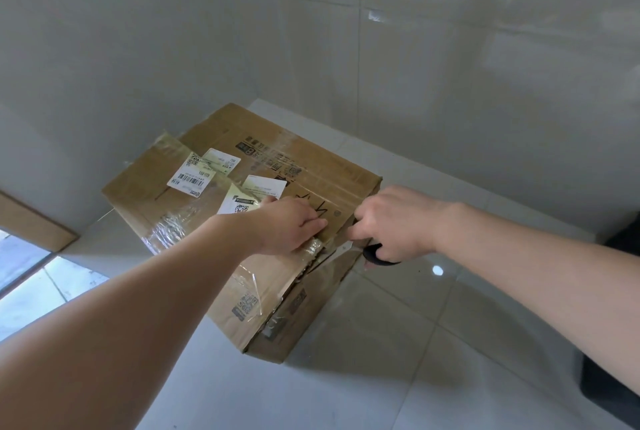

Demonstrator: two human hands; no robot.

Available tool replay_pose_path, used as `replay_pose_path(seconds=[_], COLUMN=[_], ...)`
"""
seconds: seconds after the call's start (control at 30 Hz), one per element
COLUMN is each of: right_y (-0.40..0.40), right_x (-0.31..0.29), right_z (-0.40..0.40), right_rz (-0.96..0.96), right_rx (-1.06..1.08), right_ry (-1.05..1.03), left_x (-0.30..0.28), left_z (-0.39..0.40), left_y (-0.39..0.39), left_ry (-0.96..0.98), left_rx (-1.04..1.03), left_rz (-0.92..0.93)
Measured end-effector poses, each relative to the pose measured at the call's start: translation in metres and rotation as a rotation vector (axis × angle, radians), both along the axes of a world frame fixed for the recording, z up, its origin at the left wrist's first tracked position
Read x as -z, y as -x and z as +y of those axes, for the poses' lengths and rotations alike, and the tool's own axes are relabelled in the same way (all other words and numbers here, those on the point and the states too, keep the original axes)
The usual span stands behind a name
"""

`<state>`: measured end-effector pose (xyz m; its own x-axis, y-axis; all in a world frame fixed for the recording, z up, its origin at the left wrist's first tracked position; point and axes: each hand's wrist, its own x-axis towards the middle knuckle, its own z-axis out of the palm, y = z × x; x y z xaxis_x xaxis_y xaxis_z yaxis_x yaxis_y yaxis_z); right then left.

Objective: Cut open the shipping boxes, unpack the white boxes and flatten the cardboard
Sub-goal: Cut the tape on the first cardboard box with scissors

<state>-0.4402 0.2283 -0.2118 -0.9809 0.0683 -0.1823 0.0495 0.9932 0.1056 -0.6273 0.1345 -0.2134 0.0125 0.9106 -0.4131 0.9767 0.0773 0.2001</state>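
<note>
One brown shipping box sits on a pale tiled floor, close to a glossy tiled wall. A second flattened piece of cardboard leans across its left side. Four white labels show on top: one with a barcode and a number that seems to read 655-855, one behind it, one near the middle, and one with a QR code. Black printed characters run along the box top, too small to read, and a hand-drawn black scrawl sits near the right edge. Another QR code is printed on the front face.

The left hand presses on the box top at the taped front edge, fingers mostly straight. The right hand is curled round a black-handled cutter, its blade at the taped seam.
</note>
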Motion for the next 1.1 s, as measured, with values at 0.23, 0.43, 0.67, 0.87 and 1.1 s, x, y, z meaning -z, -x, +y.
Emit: replay_pose_path(seconds=[0.23, 0.43, 0.67, 0.87, 1.1], right_y=[-0.03, -0.05, -0.056, -0.054, -0.042], right_x=[0.017, 0.018, 0.008, 0.012, 0.017], right_z=[-0.013, -0.03, -0.054, -0.065, -0.07], right_rz=[0.071, 0.064, 0.069, 0.116, 0.171], right_rx=[0.175, 0.428, 0.534, 0.556, 0.512], right_ry=[-0.037, -0.008, 0.017, 0.014, 0.053], left_x=[-0.004, -0.014, -0.014, -0.017, -0.015], left_z=[0.013, 0.036, 0.038, 0.033, 0.036], left_y=[-0.001, -0.002, 0.0, -0.001, 0.007], left_ry=[0.006, 0.213, 0.109, 0.003, 0.055], left_rx=[-0.084, 0.157, 0.473, 0.607, 0.513], left_rz=[-0.102, 0.127, 0.142, 0.139, 0.154])
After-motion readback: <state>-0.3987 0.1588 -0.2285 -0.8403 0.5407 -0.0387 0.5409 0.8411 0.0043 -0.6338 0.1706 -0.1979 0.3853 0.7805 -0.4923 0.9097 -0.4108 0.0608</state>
